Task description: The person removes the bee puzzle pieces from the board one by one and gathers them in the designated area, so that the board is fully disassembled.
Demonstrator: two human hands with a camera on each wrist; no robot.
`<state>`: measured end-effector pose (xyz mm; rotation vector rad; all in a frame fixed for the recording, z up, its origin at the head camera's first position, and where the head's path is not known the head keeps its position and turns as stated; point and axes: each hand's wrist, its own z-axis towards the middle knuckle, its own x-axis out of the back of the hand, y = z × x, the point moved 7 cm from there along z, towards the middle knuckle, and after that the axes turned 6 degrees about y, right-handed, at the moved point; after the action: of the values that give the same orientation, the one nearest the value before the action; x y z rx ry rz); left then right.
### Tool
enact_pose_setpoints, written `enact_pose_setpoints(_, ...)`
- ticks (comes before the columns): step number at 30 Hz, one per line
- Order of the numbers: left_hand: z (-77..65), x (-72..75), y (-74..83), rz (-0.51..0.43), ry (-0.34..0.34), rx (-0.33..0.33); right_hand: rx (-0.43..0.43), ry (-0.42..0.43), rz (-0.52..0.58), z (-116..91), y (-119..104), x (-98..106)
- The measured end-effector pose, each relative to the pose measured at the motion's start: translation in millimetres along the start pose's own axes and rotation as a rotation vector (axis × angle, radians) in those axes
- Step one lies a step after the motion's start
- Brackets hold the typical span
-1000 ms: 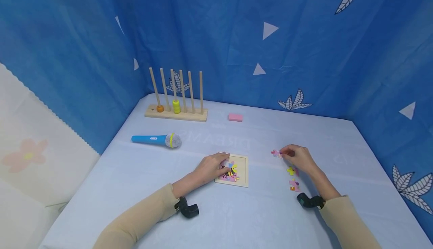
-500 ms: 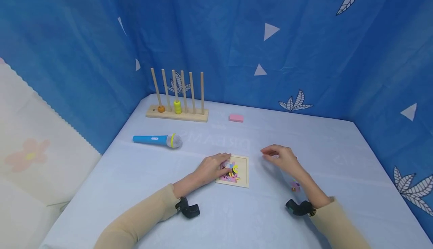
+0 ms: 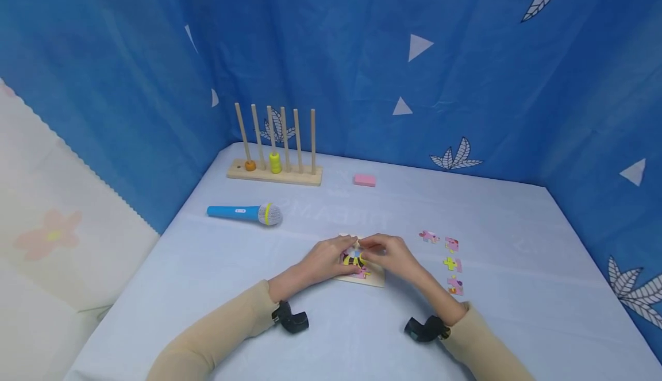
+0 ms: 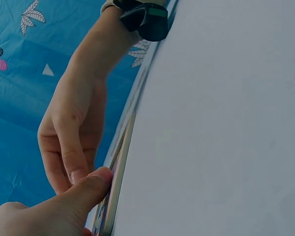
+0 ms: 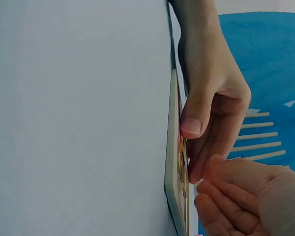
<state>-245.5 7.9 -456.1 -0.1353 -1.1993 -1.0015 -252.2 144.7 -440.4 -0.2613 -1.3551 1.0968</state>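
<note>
A small wooden jigsaw puzzle board point(image 3: 377, 280) with a bee picture lies on the table. My left hand point(image 3: 324, 259) grips its left side, thumb across the picture and fingers near the far edge. Over the board's upper right part, my right hand point(image 3: 393, 256) brings thumb and fingertips close together beside the left fingertips. In the right wrist view, the right fingertips point(image 5: 206, 186) nearly meet the left hand's fingers; no piece shows between them, though a small one could be hidden. Loose puzzle pieces lie to the right, among them a pink one point(image 3: 429, 236) and a yellow one point(image 3: 452, 264).
A toy microphone point(image 3: 244, 214) lies left of the board. Behind it stands a wooden peg rack point(image 3: 274, 177) with orange and yellow beads. A pink block point(image 3: 364, 180) sits near the back. Blue curtain point(image 3: 331, 53) hangs behind the white-covered table point(image 3: 357, 335).
My right hand has moved left from the loose pieces to the puzzle board, uncovering the pieces beneath it. The left hand has stayed on the board.
</note>
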Motion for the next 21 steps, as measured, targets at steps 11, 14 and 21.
enact_pose_setpoints(11,1.0,-1.3,-0.3,-0.004,-0.012,0.000,-0.030,-0.004,-0.026,-2.4,0.7,-6.7)
enact_pose_setpoints(14,1.3,-1.2,-0.4,-0.004,-0.018,0.003,-0.057,-0.005,-0.013,-1.9,1.6,-7.0)
enact_pose_setpoints(21,1.1,-1.4,-1.8,-0.003,-0.024,0.016,-0.058,-0.018,0.045,0.0,2.5,-8.8)
